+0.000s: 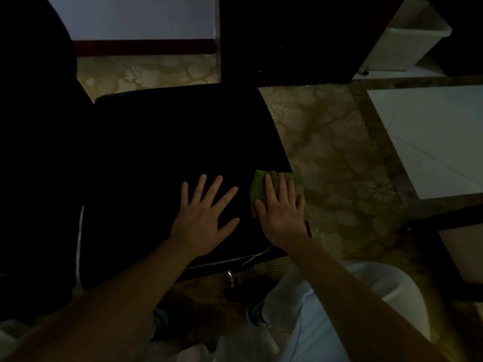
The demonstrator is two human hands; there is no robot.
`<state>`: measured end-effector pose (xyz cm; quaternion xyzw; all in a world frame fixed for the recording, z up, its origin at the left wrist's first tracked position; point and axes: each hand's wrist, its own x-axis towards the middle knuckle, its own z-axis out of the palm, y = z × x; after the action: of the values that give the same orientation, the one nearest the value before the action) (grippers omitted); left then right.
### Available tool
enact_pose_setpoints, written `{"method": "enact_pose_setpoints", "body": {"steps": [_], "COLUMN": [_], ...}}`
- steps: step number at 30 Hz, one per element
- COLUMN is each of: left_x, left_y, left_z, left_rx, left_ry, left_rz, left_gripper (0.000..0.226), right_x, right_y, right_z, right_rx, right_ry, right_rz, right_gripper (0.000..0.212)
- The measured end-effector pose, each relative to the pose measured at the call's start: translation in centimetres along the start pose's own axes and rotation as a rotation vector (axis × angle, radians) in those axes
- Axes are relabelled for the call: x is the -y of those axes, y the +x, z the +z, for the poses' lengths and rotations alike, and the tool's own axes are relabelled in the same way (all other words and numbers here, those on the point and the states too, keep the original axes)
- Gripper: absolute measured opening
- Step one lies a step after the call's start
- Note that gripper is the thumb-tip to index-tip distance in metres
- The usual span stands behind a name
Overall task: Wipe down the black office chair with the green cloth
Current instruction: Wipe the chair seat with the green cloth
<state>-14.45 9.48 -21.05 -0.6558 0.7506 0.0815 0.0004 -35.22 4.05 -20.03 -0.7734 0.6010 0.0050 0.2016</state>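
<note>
The black office chair [167, 147] fills the middle of the view, its flat seat facing up in dim light. My left hand [203, 218] rests flat on the seat near its front edge, fingers spread and straight. My right hand [281, 212] lies flat on the green cloth [257, 185], pressing it onto the seat's right front corner. The cloth is crumpled and shows beyond my fingertips and beside my thumb; the rest is hidden under my palm.
Patterned beige carpet [326, 158] lies right of the chair. A white bin [407, 45] stands at the back right beside dark furniture [287, 37]. A white surface [431, 137] sits at right. The chair's chrome post [231, 276] shows below the seat, near my knees.
</note>
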Motion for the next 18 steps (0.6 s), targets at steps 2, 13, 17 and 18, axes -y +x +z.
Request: {"method": "enact_pose_setpoints", "body": {"steps": [2,13,17,18], "left_x": [-1.2,-1.0,-1.2,-1.4], "left_y": [0.3,0.2,0.5,0.7], "left_z": [0.2,0.1,0.2,0.2], "left_rx": [0.016,0.000,0.008,0.006], "left_ry": [0.032,0.023,0.010,0.006], "left_rz": [-0.011,0.024,0.006,-0.004], "left_gripper": [0.076,0.078,0.081,0.081], "right_x": [0.3,-0.5,-0.7,-0.4], "right_y": [0.0,-1.9,0.8,1.3], "right_z": [0.0,-0.1,-1.2,-1.3], "right_rx": [0.006,0.051,0.112,0.103], "right_ry": [-0.011,-0.001,0.041,0.045], "right_rz": [0.014,-0.055,-0.027,-0.005], "right_gripper": [0.066,0.072,0.067,0.067]}}
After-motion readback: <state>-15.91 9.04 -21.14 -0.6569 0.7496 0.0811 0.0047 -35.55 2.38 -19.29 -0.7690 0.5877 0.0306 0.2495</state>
